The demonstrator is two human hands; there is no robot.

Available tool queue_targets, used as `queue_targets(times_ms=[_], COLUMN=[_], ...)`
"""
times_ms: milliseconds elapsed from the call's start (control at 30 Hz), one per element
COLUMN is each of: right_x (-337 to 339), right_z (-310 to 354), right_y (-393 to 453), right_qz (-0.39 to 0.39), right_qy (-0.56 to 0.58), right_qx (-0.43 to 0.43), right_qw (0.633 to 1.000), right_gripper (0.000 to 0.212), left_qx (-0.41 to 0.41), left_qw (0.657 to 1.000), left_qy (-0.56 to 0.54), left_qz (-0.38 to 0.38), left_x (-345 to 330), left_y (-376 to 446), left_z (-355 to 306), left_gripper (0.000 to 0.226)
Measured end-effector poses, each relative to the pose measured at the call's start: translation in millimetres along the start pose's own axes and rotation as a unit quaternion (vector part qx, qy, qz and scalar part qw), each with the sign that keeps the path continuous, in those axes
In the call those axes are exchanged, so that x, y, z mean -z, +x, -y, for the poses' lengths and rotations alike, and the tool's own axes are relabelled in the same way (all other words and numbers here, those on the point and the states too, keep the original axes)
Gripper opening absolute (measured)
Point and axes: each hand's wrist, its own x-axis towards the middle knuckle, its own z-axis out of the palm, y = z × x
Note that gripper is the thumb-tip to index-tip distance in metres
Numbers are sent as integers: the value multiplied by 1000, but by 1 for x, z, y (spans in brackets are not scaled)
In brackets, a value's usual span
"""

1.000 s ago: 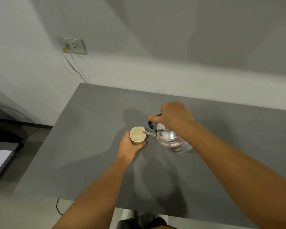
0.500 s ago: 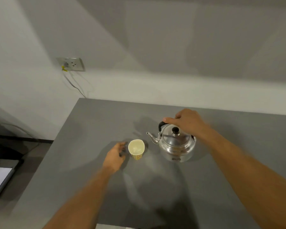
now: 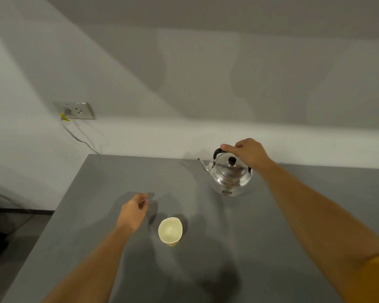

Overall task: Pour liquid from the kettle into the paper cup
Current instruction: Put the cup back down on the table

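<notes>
Right hand on kettle handle, left hand free beside the cup

The right hand (image 3: 247,153) grips the kettle (image 3: 229,176) by its black handle, seemingly closed; the left hand (image 3: 132,212) hangs loosely curled, empty, near the light, crushable paper cup (image 3: 170,231) on the table (image 3: 271,248).

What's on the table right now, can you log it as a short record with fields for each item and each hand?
surface: grey table
kettle: steel kettle, upright, lid on, spout pointing left
cup: paper cup, upright, nearer the camera and left of the kettle
left hand: left hand, loosely curled beside the cup, not touching it
right hand: right hand, on the kettle's black handle
</notes>
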Motion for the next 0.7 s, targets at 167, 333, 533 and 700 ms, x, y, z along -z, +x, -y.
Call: queue_targets(times_ms=[167, 333, 533, 700], right_x=[-7, -20, -30, -35], right_z=[-14, -21, -27, -32], right_y=[42, 65, 80, 82], right_qz=[3, 4, 14, 24], right_qy=[36, 52, 47, 50], right_qx=[-36, -41, -56, -53], right_qw=[999, 998, 997, 997], right_gripper=[67, 65, 75, 82], left_qx=[-7, -6, -5, -5], left_qw=[1000, 1000, 1000, 1000], left_qy=[8, 13, -2, -2], left_qz=[-7, -9, -6, -6], left_x=[2, 2, 0, 2], left_y=[29, 46, 56, 56], left_z=[-13, -20, -28, -29], left_gripper=[24, 26, 27, 27])
